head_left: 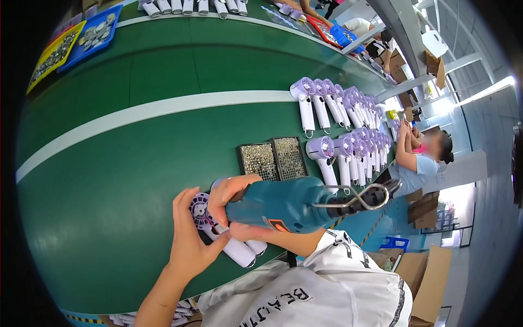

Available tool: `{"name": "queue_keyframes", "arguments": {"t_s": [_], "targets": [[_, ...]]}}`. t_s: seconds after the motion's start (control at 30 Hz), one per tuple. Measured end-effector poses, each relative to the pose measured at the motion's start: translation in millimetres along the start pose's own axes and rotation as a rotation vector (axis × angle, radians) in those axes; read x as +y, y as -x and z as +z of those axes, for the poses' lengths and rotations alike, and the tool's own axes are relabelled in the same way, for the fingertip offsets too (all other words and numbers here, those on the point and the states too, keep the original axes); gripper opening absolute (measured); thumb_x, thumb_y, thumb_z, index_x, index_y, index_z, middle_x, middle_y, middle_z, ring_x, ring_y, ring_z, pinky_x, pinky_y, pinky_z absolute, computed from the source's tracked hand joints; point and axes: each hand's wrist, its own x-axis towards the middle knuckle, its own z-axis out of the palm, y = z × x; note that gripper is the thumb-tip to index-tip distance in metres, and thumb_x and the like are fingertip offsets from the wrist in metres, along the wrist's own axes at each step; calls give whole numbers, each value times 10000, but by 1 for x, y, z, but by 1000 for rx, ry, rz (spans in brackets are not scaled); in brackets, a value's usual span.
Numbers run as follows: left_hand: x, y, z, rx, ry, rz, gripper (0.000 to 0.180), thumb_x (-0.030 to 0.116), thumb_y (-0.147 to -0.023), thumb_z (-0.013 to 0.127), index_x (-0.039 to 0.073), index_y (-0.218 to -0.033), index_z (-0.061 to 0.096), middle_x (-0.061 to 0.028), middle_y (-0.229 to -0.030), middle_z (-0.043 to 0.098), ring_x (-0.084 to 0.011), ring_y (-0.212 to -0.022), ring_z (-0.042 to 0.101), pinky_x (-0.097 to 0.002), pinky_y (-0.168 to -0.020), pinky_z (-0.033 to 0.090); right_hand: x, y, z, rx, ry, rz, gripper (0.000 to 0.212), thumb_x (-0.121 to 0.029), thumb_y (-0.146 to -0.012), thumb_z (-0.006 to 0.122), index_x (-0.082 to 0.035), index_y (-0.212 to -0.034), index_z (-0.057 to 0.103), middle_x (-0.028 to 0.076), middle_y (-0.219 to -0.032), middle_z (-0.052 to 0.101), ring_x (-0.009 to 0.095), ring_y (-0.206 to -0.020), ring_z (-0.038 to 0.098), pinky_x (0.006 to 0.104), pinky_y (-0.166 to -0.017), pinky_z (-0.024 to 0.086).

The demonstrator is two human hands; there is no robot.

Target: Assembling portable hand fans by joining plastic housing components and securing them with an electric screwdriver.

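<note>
Landmark: paired black rectangular trays (pixel 275 159) of small shiny metal pieces, on the green tabletop (pixel 98 218).
Fan in work: white-and-lavender plastic handheld fan (pixel 202 211), lying near-left of the trays.
Left hand (pixel 188 240): clamped on that fan, fingers round the head's edge, thumb over at the handle.
Right hand (pixel 231 196): wrapped tight on the teal cylindrical power tool (pixel 283 206), near side of the trays.
Hidden: tool tip, behind the right hand; can't tell if it touches the fan.
Second fan: white handle (pixel 257 246), close beside the first, near side of the trays; head mostly covered by the right hand.
In the way: tool body and its bent-wire hanger (pixel 327 206) cut across the view, near-right of the trays.
Fan rows (pixel 344 146): same type, right of the trays; they overlap, count unclear.
Cut off: more white handles (pixel 188 6), well beyond the trays, at the top edge.
Parts bins: yellow plastic tray (pixel 34 84) and blue plastic tray (pixel 68 64), far left of the trays; contents too small to identify.
Co-worker: light blue top (pixel 422 173), right of the trays past the rows; held item hard to make out.
</note>
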Motion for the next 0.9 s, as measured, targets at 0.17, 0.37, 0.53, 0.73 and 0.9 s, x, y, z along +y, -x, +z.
{"name": "queue_keyframes", "arguments": {"t_s": [0.17, 0.37, 0.53, 0.73, 0.9], "targets": [[3, -3, 3, 27, 3, 36, 861, 127, -667, 800, 3, -1380, 332, -218, -1352, 362, -380, -1251, 413, -442, -1060, 345, 20, 11, -12, -75, -160, -143, 456, -168, -778, 810, -40, -1106, 521, 85, -748, 585, 169, -624, 537, 274, -545, 453], [-3, -11, 5, 129, 343, -92, 497, 366, -997, 372, -44, -1249, 495, -179, -1223, 535, -268, -1161, 510, -357, -1032, 355, 52, 23, -24, -125, -133, 38, 504, -393, -851, 679, 37, -1082, 555, 158, -903, 626, 243, -712, 629, 318, -642, 505], [-20, -26, 10, 194, 87, -33, 510, 315, -1056, 255, -53, -1080, 607, -141, -986, 663, -205, -936, 610, -317, -880, 456, 43, -1, -14, -4, 352, -455, 644, -500, -864, 645, 74, -1140, 544, 108, -857, 628, 211, -684, 609, 303, -619, 482], [-19, -25, 12, 214, 240, -56, 535, 337, -1061, 226, -53, -1072, 592, -138, -987, 673, -188, -906, 630, -299, -848, 477, -63, 9, -85, 366, -372, -610, 988, -946, -647, 424, -94, -1145, 472, 52, -601, 520, 175, -409, 501, 319, -374, 433], [-17, -25, 19, 243, 188, -59, 562, 384, -1057, 228, -55, -1110, 575, -148, -1026, 663, -196, -938, 625, -302, -867, 471, -47, 22, -172, 741, 17, -297, 952, -950, -689, 323, -127, -1147, 459, 25, -618, 464, 143, -421, 424, 289, -399, 378]]}}
